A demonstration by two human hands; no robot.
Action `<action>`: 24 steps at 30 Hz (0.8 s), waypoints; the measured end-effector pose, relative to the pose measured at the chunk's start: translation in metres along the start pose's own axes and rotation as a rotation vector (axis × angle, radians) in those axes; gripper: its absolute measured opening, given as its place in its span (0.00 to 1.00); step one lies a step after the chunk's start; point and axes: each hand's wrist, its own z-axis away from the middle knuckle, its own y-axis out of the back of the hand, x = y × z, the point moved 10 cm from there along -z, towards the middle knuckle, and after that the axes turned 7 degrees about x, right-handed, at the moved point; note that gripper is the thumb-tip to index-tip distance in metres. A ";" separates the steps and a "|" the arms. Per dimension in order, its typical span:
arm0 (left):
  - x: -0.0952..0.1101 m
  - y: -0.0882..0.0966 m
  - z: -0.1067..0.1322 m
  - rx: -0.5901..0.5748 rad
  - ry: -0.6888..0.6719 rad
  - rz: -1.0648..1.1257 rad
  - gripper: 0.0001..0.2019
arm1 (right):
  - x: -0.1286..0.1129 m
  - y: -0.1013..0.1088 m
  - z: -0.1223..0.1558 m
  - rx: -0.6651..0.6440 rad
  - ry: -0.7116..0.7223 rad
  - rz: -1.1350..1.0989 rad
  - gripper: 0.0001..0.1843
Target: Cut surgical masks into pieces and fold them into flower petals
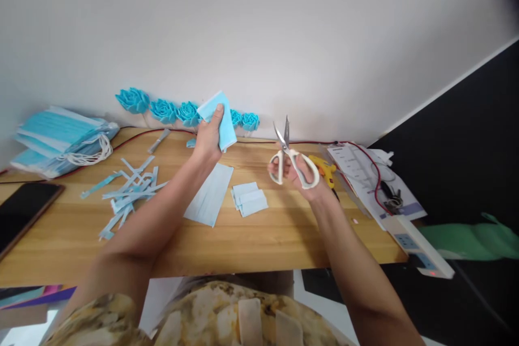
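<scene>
Raised over the table, my left hand [210,138] grips a folded piece of blue face-mask fabric [221,113], thumb on top. My right hand [298,173] has its fingers in the handles of white-handled scissors [286,154], blades apart and pointing up and away from me. The blades stand clear of the fabric. Below my left hand lies a flat light-blue sheet [210,194]. To its right sit small cut rectangles [249,199], overlapping each other. Several blue fabric flowers [163,111] stand along the wall, some partly hidden behind the held fabric.
Cut strips [132,192] are heaped at left, near a pile of face masks [60,138] and a phone [26,216]. A yellow glue gun [323,167], papers [365,173], keys [393,201] and a power strip [417,246] lie at right. A red cord [377,184] runs along the back.
</scene>
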 end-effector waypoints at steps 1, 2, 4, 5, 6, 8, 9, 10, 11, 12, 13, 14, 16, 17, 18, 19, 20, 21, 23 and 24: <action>-0.003 0.005 -0.003 0.026 0.007 0.021 0.28 | -0.003 -0.016 0.001 -0.063 -0.023 -0.084 0.35; -0.005 0.010 -0.006 0.052 0.012 0.040 0.28 | -0.005 -0.032 0.003 -0.123 -0.052 -0.145 0.37; -0.008 0.017 -0.010 0.091 0.012 0.059 0.27 | -0.005 -0.058 0.008 -0.230 -0.095 -0.243 0.39; -0.009 0.020 -0.011 0.106 0.009 0.063 0.26 | -0.003 -0.067 0.010 -0.264 -0.109 -0.283 0.39; -0.010 0.022 -0.012 0.120 0.007 0.064 0.25 | 0.002 -0.074 0.013 -0.287 -0.124 -0.314 0.38; -0.013 0.025 -0.013 0.136 0.009 0.055 0.24 | 0.017 -0.083 0.019 -0.307 -0.156 -0.363 0.38; -0.014 0.026 -0.013 0.141 0.008 0.048 0.24 | 0.025 -0.087 0.022 -0.321 -0.175 -0.390 0.37; -0.016 0.027 -0.013 0.144 0.006 0.043 0.24 | 0.033 -0.090 0.026 -0.342 -0.192 -0.416 0.36; -0.017 0.027 -0.014 0.145 0.003 0.039 0.24 | 0.040 -0.094 0.030 -0.367 -0.206 -0.436 0.34; -0.018 0.028 -0.014 0.148 -0.002 0.037 0.24 | 0.045 -0.098 0.034 -0.394 -0.216 -0.448 0.33; -0.019 0.028 -0.014 0.156 -0.008 0.038 0.25 | 0.048 -0.101 0.037 -0.417 -0.220 -0.453 0.32; -0.019 0.029 -0.014 0.166 -0.016 0.041 0.25 | 0.050 -0.103 0.039 -0.432 -0.219 -0.451 0.31; -0.020 0.031 -0.014 0.189 -0.027 0.055 0.25 | 0.051 -0.104 0.041 -0.440 -0.216 -0.439 0.30; -0.019 0.032 -0.014 0.200 -0.032 0.063 0.24 | 0.050 -0.104 0.041 -0.434 -0.217 -0.432 0.30; -0.019 0.032 -0.013 0.209 -0.035 0.069 0.24 | 0.049 -0.104 0.041 -0.425 -0.219 -0.425 0.29; -0.019 0.032 -0.013 0.216 -0.036 0.071 0.24 | 0.049 -0.103 0.040 -0.418 -0.224 -0.417 0.29; -0.019 0.032 -0.012 0.222 -0.036 0.070 0.24 | 0.049 -0.103 0.040 -0.414 -0.230 -0.407 0.28; -0.019 0.033 -0.012 0.228 -0.039 0.069 0.24 | 0.049 -0.103 0.040 -0.415 -0.233 -0.400 0.28; -0.018 0.033 -0.011 0.231 -0.055 0.066 0.24 | 0.049 -0.104 0.039 -0.419 -0.233 -0.389 0.28; -0.018 0.033 -0.011 0.229 -0.067 0.063 0.24 | 0.050 -0.104 0.039 -0.417 -0.233 -0.385 0.28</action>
